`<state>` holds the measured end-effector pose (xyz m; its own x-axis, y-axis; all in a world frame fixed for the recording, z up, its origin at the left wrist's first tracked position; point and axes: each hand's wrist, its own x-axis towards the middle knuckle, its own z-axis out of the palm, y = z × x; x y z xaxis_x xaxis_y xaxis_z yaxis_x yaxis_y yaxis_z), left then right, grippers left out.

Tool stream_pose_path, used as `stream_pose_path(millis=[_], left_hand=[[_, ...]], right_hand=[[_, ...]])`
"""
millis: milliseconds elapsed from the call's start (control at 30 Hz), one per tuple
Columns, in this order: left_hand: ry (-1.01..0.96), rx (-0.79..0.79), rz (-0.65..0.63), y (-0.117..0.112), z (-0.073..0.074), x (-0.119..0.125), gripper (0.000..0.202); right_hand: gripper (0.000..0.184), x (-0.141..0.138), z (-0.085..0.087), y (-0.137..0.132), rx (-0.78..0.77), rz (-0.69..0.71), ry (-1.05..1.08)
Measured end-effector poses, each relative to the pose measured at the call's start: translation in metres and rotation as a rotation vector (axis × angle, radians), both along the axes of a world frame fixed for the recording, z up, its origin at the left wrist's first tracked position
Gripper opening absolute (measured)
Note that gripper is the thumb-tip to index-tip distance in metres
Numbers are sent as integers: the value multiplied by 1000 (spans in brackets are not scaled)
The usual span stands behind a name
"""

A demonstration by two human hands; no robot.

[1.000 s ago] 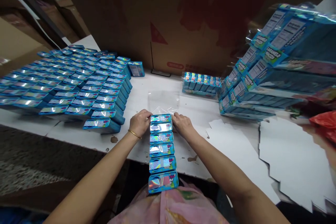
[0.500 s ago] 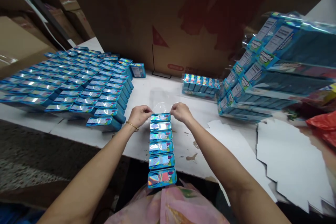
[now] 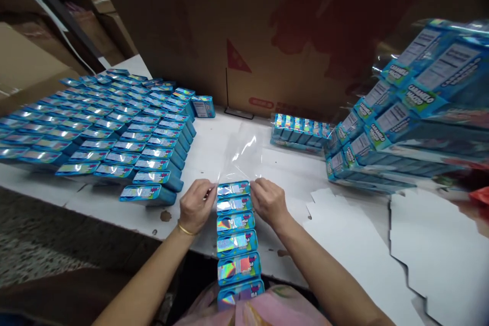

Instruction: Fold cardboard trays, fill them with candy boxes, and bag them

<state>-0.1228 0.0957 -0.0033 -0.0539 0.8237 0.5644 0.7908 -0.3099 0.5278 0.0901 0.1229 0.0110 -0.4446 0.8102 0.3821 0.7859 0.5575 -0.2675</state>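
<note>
A single-file row of several blue candy packs [image 3: 237,242] with shiny tops runs from my body up the white table. Beyond its far end lies a clear plastic bag [image 3: 242,155], flat on the tabletop. My left hand [image 3: 196,206] pinches the bag's near edge at the left side of the farthest pack. On the opposite side, my right hand [image 3: 269,201] is closed on the bag's other edge, knuckles up. The film is see-through, so how far it reaches over the packs is hard to make out.
Many blue packs [image 3: 110,127] stand in a block on the left. At the right, bagged packs [image 3: 382,112] are stacked high, with one bagged row [image 3: 300,130] beside them. White card sheets [image 3: 355,244] lie at front right. A large carton [image 3: 191,25] stands behind the table [image 3: 206,137].
Both hands have come closer to my body, and the plastic film between them now stretches out longer behind the far pack. The near end of the row sits lower in view.
</note>
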Motion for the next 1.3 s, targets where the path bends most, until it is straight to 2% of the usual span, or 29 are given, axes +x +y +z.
stream_pose_path(millis=[100, 233, 400, 533, 633, 700, 833, 1000, 1133, 1300], left_hand=[[55, 60, -28, -9, -6, -3, 9], [90, 85, -23, -20, -10, -5, 11], [146, 126, -53, -38, -22, -2, 11], [111, 3, 76, -41, -32, 2, 3], [113, -181, 218, -39, -36, 1, 10], [123, -293, 243, -37, -38, 0, 17], [227, -393, 185, -30, -39, 0, 18], [404, -323, 116, -33, -38, -3, 28], [528, -231, -12, -59, -45, -7, 26], [487, -184, -215, -113, -52, -6, 20]], right_hand=[[24, 5, -4, -7, 65, 64, -2], [24, 9, -7, -15, 72, 71, -6], [21, 13, -20, -32, 148, 147, -31], [18, 6, -27, -35, 110, -21, -16], [15, -1, -30, -33, -5, -170, -8], [12, -3, -32, -31, -64, -242, -16], [11, -3, -40, -27, -102, -227, -71], [13, 4, -46, -26, -52, -108, -80], [14, 14, -49, -42, 18, 68, -58], [18, 35, -50, -83, 25, 147, -17]])
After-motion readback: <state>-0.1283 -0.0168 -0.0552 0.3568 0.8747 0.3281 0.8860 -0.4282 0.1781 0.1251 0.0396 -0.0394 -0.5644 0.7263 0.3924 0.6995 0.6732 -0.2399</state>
